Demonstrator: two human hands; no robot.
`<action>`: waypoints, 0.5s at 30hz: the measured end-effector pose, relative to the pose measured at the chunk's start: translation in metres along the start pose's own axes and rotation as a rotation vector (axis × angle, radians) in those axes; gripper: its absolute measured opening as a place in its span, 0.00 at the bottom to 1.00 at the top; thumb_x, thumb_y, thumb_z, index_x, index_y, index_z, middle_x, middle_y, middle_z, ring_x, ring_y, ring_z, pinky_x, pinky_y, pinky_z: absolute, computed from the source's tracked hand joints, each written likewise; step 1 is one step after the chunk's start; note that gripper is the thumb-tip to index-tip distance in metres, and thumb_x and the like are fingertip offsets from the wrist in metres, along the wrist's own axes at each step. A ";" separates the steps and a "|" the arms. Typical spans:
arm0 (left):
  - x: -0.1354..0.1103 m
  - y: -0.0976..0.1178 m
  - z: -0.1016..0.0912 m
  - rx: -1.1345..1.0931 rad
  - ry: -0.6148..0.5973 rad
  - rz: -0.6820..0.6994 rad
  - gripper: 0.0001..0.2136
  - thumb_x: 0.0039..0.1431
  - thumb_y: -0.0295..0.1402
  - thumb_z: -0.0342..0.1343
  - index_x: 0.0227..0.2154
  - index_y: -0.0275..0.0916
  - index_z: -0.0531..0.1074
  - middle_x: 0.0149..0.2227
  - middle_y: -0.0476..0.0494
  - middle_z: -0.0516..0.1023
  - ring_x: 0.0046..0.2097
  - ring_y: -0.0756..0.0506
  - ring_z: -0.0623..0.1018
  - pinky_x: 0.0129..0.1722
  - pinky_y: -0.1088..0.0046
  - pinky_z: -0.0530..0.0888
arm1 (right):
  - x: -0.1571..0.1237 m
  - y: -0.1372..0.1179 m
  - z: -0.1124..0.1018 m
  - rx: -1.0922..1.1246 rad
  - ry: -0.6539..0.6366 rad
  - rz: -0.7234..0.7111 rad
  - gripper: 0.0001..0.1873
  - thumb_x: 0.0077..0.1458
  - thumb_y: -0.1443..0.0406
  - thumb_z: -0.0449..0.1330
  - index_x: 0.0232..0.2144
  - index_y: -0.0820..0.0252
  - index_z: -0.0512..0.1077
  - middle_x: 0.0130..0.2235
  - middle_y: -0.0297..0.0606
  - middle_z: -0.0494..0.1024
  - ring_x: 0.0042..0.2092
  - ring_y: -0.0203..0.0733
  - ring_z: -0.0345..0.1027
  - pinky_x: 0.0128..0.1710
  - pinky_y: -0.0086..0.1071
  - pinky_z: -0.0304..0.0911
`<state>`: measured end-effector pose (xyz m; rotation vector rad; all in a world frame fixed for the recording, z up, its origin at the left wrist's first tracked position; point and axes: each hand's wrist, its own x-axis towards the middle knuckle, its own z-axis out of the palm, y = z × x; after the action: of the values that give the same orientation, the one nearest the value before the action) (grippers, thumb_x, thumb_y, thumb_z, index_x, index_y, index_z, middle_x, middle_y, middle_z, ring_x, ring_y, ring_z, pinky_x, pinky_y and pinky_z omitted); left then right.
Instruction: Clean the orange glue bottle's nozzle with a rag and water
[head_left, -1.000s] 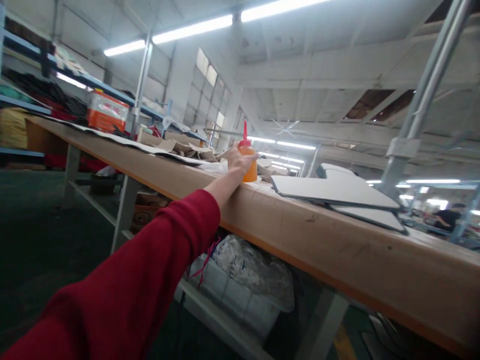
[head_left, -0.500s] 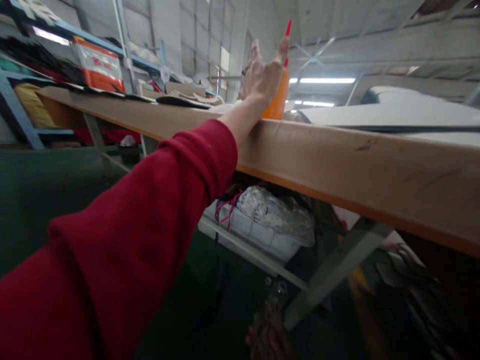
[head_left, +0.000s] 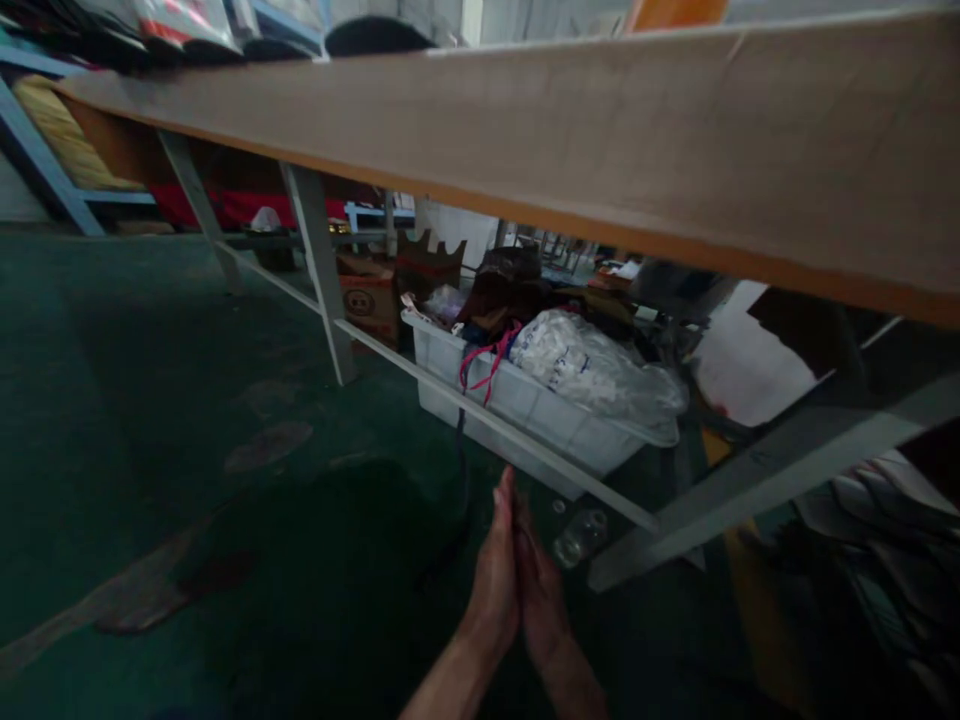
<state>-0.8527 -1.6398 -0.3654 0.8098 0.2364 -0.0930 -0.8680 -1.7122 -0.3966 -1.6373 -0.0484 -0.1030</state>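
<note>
My left hand [head_left: 491,580] and my right hand [head_left: 541,595] are pressed palm to palm low in the view, fingers stretched out and pointing away from me. I see no object between them, though the palms hide each other. Just right of the fingertips, a clear glass jar or bottle [head_left: 582,537] lies on the green floor beside the table leg. Above, only the base of an orange bottle [head_left: 675,13] shows on the table [head_left: 525,130]; its upper part is out of view.
A white plastic crate [head_left: 517,410] under the table holds a clear plastic bag [head_left: 592,365], dark cloth and a pink cord. A grey crossbar [head_left: 487,418] runs in front of it. Cardboard boxes [head_left: 370,303] stand behind. A slanted table leg [head_left: 772,480] is at right.
My left hand has come down from beside the orange bottle on the table and now lies against my right hand. The view has tilted downward.
</note>
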 end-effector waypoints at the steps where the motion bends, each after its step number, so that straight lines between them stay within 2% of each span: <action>1: 0.006 -0.008 -0.010 -0.079 0.033 -0.082 0.23 0.62 0.46 0.39 0.56 0.41 0.61 0.63 0.46 0.54 0.64 0.44 0.54 0.63 0.66 0.52 | -0.009 0.008 0.008 -0.024 -0.056 0.046 0.32 0.54 0.46 0.47 0.55 0.55 0.62 0.61 0.39 0.57 0.64 0.46 0.42 0.63 0.46 0.36; 4: 0.015 -0.015 -0.032 -0.291 0.137 -0.241 0.25 0.63 0.46 0.36 0.57 0.37 0.59 0.63 0.40 0.55 0.62 0.43 0.59 0.59 0.65 0.59 | -0.024 0.035 0.023 -0.111 -0.123 0.058 0.28 0.55 0.49 0.49 0.55 0.51 0.62 0.61 0.34 0.57 0.64 0.43 0.41 0.63 0.45 0.31; 6: 0.013 -0.021 -0.045 -0.388 0.140 -0.328 0.26 0.61 0.48 0.38 0.55 0.37 0.62 0.60 0.39 0.60 0.60 0.42 0.62 0.58 0.65 0.61 | -0.018 0.051 0.027 -0.126 -0.113 0.059 0.29 0.49 0.46 0.54 0.49 0.51 0.69 0.59 0.35 0.63 0.63 0.47 0.45 0.63 0.46 0.30; 7: 0.010 -0.025 -0.053 -0.417 0.133 -0.362 0.25 0.61 0.48 0.40 0.53 0.37 0.64 0.58 0.39 0.65 0.58 0.41 0.65 0.57 0.66 0.62 | -0.013 0.058 0.029 -0.112 -0.073 0.104 0.30 0.45 0.44 0.55 0.46 0.52 0.72 0.56 0.37 0.66 0.62 0.49 0.47 0.63 0.47 0.31; 9: 0.005 -0.033 -0.069 -0.431 0.090 -0.365 0.24 0.58 0.49 0.47 0.50 0.39 0.67 0.53 0.41 0.70 0.56 0.41 0.68 0.55 0.67 0.64 | -0.004 0.069 0.037 -0.106 -0.056 0.173 0.32 0.43 0.42 0.55 0.44 0.54 0.74 0.54 0.41 0.69 0.61 0.52 0.52 0.62 0.50 0.36; 11: 0.001 -0.038 -0.084 -0.397 0.136 -0.331 0.24 0.54 0.50 0.51 0.48 0.40 0.69 0.52 0.41 0.72 0.55 0.40 0.69 0.54 0.66 0.66 | -0.003 0.074 0.047 -0.093 -0.067 0.186 0.30 0.45 0.45 0.56 0.46 0.54 0.72 0.56 0.40 0.66 0.61 0.50 0.51 0.62 0.48 0.38; 13: 0.000 -0.038 -0.093 -0.373 0.202 -0.346 0.25 0.54 0.52 0.48 0.48 0.40 0.69 0.53 0.41 0.71 0.56 0.40 0.68 0.53 0.63 0.66 | -0.007 0.078 0.057 -0.056 -0.081 0.158 0.26 0.46 0.50 0.58 0.47 0.50 0.70 0.58 0.35 0.64 0.62 0.46 0.48 0.63 0.44 0.35; 15: -0.002 -0.040 -0.096 -0.366 0.192 -0.357 0.23 0.57 0.50 0.47 0.49 0.41 0.68 0.54 0.42 0.69 0.57 0.42 0.67 0.54 0.66 0.66 | -0.008 0.082 0.061 -0.030 -0.055 0.138 0.22 0.45 0.54 0.61 0.45 0.48 0.72 0.56 0.32 0.67 0.61 0.42 0.51 0.63 0.42 0.35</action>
<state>-0.8780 -1.5971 -0.4573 0.4052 0.5614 -0.2996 -0.8656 -1.6565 -0.4831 -1.6684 0.0243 0.0475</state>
